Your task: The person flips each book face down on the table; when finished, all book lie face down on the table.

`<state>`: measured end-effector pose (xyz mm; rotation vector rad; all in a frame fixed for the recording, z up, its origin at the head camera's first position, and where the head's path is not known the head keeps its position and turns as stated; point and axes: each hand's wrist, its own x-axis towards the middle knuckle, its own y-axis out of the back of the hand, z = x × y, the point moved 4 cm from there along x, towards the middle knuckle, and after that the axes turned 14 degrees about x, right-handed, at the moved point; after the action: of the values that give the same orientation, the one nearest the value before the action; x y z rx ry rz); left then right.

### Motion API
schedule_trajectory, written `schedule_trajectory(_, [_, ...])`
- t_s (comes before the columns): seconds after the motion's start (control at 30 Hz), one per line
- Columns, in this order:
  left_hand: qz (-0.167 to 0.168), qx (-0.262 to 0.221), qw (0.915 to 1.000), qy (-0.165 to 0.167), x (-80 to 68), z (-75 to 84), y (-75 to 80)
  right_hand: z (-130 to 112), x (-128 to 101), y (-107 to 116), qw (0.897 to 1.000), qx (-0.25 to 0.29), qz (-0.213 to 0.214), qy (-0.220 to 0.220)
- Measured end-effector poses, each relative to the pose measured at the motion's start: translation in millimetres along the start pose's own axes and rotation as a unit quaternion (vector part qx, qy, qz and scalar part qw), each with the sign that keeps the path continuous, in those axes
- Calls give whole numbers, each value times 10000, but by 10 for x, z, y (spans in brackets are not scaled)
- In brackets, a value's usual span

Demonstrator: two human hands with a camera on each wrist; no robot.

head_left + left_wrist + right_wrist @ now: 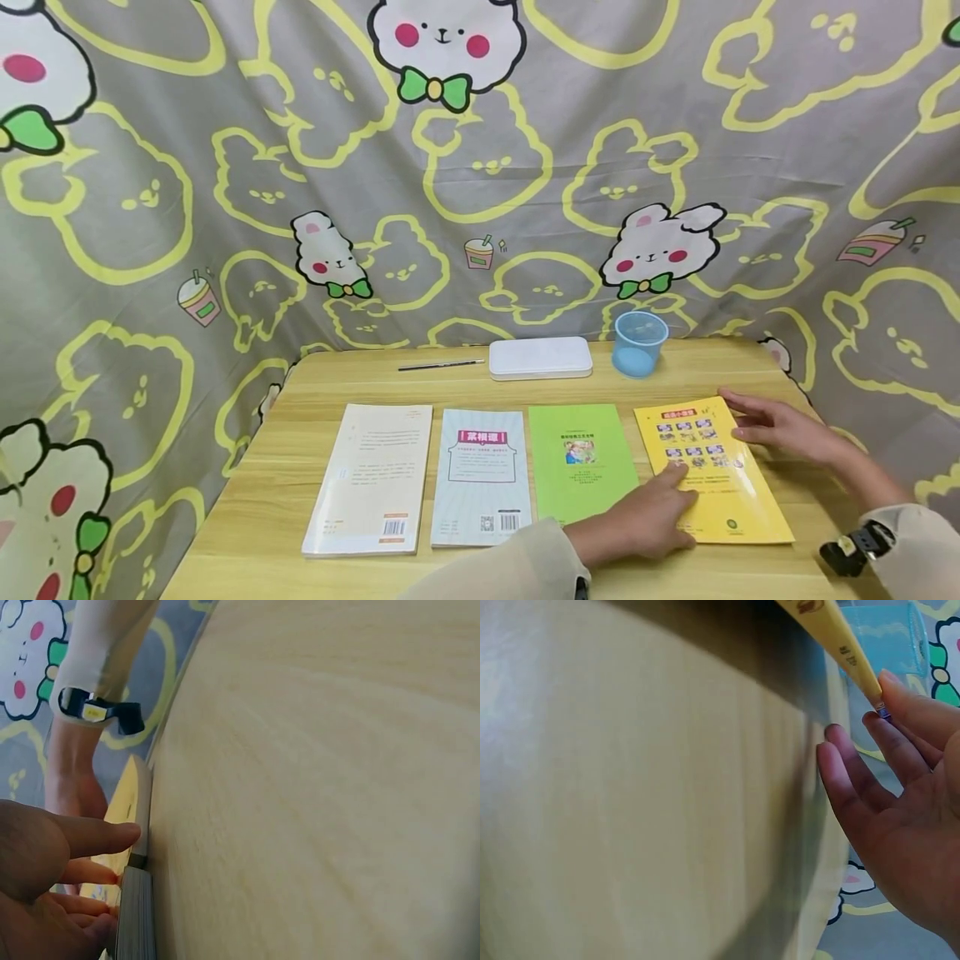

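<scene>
Four thin books lie in a row on the wooden table: a cream one, a pale blue one, a green one and a yellow one. My left hand lies flat across the yellow book's left edge, fingers straight. My right hand rests open against that book's upper right edge. The left wrist view shows the left hand beside the yellow book's edge. Straight fingers of my right hand touch the yellow book's edge in the right wrist view.
At the table's back stand a white flat case, a clear blue cup and a thin dark pen. A grey cartoon-print cloth hangs behind and around the table.
</scene>
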<state>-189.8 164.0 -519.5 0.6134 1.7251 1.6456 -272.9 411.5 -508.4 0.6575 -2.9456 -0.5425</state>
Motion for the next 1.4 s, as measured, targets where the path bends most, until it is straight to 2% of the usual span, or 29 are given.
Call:
schedule_trajectory(0.53, [-41, 381, 9992, -82, -14, -48, 24, 137, 26, -100, 9976, -383, 415, -392])
schedule_trajectory(0.83, [-96, 350, 9992, -137, -25, -87, 26, 125, 27, -158, 9944, -781, 585, -409])
schedule_trajectory(1.4, [-138, 287, 9994, -163, -10, -91, 25, 164, 9, -178, 9911, -987, 696, -553])
